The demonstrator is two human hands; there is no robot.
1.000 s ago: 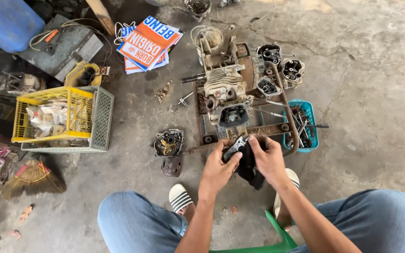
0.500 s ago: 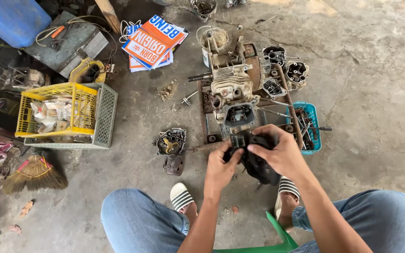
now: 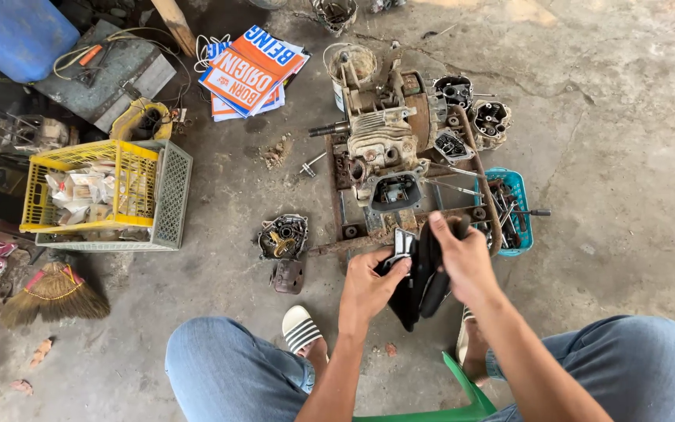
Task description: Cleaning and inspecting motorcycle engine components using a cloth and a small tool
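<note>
Raised since the earlier frame: both hands, now nearer the camera. Left hand (image 3: 367,285) grips a small metal part (image 3: 401,248); right hand (image 3: 462,262) wipes it with a black rag (image 3: 419,289), just below the stripped engine block (image 3: 384,144). Cleaning appears unfinished; 2 covers (image 3: 283,237) lie left.

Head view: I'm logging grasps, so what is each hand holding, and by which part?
Both hands share a dark cloth wrapped round a small metal part: left hand grips the left edge, right hand the top right.
</note>
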